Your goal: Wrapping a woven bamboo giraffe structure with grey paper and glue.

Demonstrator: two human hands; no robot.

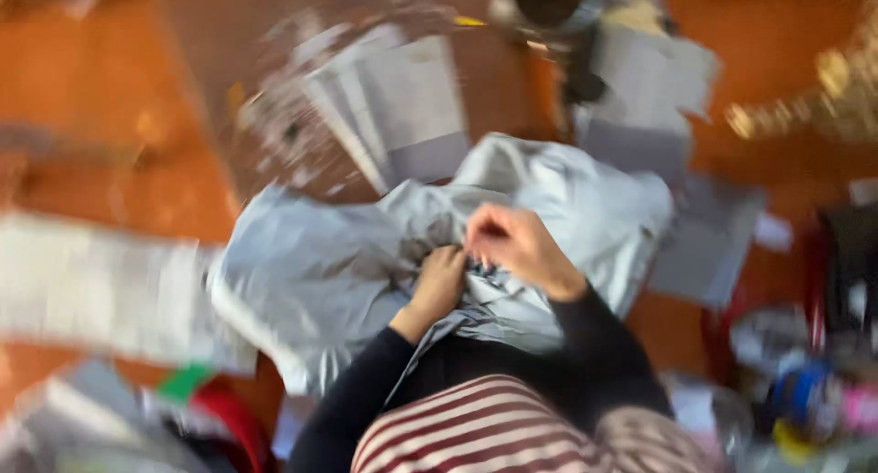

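Note:
The head view is blurred by motion. A large crumpled grey plastic bag [329,272] lies on the orange-brown floor in front of me. My left hand [437,284] is closed on a bunched part of the bag near its middle. My right hand [517,246] sits just to the right, fingers curled and pinching the same bunched spot. Both arms wear dark sleeves. A red and white striped garment [476,432] shows at the bottom, on my lap.
A stack of flat grey bags [398,107] lies beyond the crumpled one, more grey sheets [645,93] at upper right. A white sheet [91,285] lies at left. A dark round pot [546,2] stands at the top. Colourful clutter [805,391] fills the lower right.

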